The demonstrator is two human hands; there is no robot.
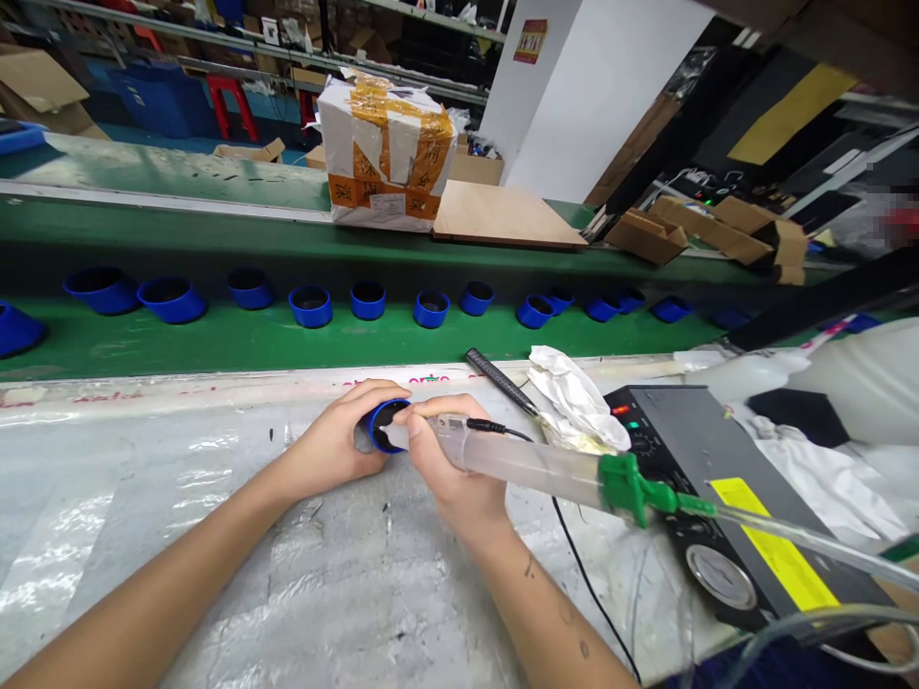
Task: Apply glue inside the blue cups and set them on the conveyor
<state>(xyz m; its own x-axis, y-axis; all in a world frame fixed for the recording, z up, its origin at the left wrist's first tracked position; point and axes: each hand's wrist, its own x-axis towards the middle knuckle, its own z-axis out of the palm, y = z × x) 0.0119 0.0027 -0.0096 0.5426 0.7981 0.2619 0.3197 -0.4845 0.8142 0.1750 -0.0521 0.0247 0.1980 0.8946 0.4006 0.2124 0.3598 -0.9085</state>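
My left hand (343, 435) is wrapped around a blue cup-shaped part (374, 433) with a dark inside, held just above or on the plastic-covered table. In my right hand (459, 469) is a translucent glue dispensing syringe (538, 466), gripped near its front end like a pen. Its nozzle points into the mouth of the blue part; whether the tip touches the inner wall I cannot tell. A green adapter (628, 486) caps the syringe's rear, with a clear air hose (811, 538) leading off to the right. A black cable runs from the syringe.
Several similar blue cups (431, 308) stand along the green conveyor belt (388, 346) ahead. Right of my hands are a dispenser controller (718, 498), crumpled white tissue (574, 388) and a black-handled tool (501, 380). A taped box (388, 153) and a wooden board (506, 212) sit beyond the belt.
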